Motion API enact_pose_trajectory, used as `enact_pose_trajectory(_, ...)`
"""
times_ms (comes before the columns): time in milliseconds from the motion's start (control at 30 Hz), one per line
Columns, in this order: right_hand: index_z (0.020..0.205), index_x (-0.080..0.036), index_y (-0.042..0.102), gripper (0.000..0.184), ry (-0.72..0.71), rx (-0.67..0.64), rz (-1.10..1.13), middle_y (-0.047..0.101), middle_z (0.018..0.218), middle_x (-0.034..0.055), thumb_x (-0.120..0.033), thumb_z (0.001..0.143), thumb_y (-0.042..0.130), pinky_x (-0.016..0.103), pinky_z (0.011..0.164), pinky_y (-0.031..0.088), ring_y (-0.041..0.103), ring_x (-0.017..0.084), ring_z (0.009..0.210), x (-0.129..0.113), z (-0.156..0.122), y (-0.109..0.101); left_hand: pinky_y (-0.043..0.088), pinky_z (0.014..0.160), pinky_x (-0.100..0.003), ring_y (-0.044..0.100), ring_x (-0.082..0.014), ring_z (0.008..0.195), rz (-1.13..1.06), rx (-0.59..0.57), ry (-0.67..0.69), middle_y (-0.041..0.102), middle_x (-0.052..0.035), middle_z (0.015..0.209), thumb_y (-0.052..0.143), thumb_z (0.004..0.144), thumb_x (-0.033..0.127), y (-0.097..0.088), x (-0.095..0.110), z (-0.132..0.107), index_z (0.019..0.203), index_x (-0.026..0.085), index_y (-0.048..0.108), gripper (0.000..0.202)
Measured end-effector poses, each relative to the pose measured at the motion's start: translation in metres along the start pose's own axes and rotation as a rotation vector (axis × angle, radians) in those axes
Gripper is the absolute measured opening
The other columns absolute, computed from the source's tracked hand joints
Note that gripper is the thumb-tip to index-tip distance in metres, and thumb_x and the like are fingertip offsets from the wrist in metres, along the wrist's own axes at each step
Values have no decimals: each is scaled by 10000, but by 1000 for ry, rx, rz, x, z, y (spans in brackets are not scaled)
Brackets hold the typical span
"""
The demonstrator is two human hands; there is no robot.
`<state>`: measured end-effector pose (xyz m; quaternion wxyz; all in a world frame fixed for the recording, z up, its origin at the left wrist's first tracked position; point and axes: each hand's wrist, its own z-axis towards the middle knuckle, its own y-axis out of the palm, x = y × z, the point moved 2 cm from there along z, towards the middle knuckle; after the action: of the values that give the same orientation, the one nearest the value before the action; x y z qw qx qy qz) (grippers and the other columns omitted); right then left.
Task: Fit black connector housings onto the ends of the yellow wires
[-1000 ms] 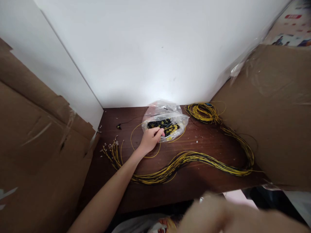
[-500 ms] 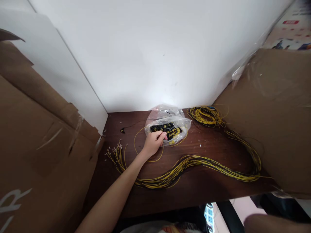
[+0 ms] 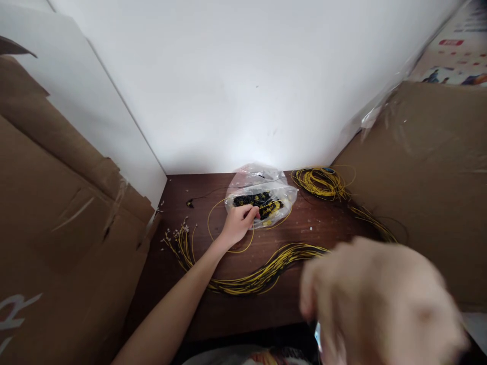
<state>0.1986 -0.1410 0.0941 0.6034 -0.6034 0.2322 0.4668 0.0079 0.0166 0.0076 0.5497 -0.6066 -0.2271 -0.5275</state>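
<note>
Yellow wire point(image 3: 208, 221) loops over the brown table point(image 3: 266, 314) at the plastic bag point(image 3: 291, 195), pinched between thumb and fingers of my left hand point(image 3: 240, 223). My right hand point(image 3: 376, 299), blurred, covers part of the wire bundle point(image 3: 247, 287) from view; its opening and any contents I cannot tell.

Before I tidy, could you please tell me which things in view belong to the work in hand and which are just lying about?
Apparently in the work:
yellow wire, at the left hand
plastic bag of black and yellow pieces
long wire bundle, coiled wires, probably

Apparently just lying about:
left cardboard
right cardboard
white speck
</note>
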Motion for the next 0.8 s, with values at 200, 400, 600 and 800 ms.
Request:
enact_pose_trajectory(200,777,-193,693,94,-166,213,381,696,703,22,-271,726,681,283,637,518,635,138,631,11,132,26,350,496,-214,445,-91,428,-24,21,9,464,37,434,409,867,353,1,1,0,649,136,586,354)
enact_pose_trajectory(400,873,-187,689,216,-258,296,-133,700,892,63,-264,868,488,335,793,465,627,189,841,62,138,49,343,485,-206,422,-82,416,-61,-15,11,459,43,434,406,870,357,-1,-2,2,679,136,589,344)
enact_pose_trajectory(600,1045,-183,605,242,-308,273,-231,664,842,44,-174,841,474,313,776,457,591,175,809,65,136,54,329,466,-196,382,-68,392,-161,-16,-5,436,55,422,414,869,376,-2,-5,3,654,141,551,347)
enact_pose_trajectory(800,1020,-184,581,227,-317,325,-214,614,766,29,-158,814,489,303,753,451,561,170,763,65,132,57,305,457,-191,348,-63,402,-227,6,9,397,62,419,422,872,400,-2,-4,1,677,139,554,351)
